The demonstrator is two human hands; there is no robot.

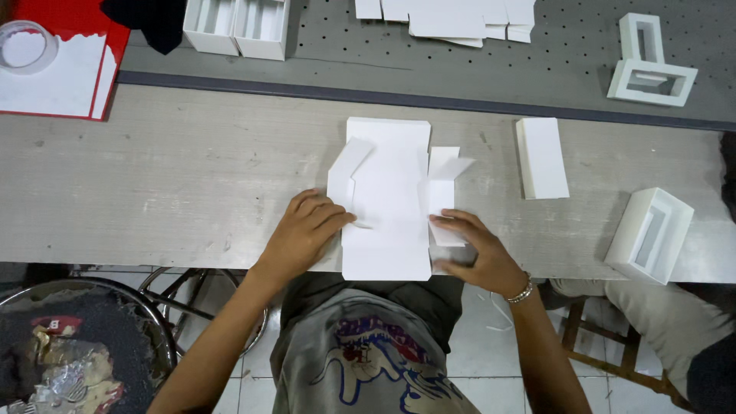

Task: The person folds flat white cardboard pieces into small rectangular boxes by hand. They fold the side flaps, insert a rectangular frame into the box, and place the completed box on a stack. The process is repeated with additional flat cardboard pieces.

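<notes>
Flat white cardboard blank (387, 203) lies at the near edge of the tabletop (153, 176), straight in front of you, side flaps partly raised. Your left hand (305, 230) rests palm down, fingers together, pressing its left flap. Your right hand (475, 249) presses the right flap, fingers loosely spread flat. Right of the blank: a closed white box (543, 157), then an open white box frame (652, 234) near the edge. Far side: stacked white sheets (452, 17); far left, a tape roll (27, 46).
</notes>
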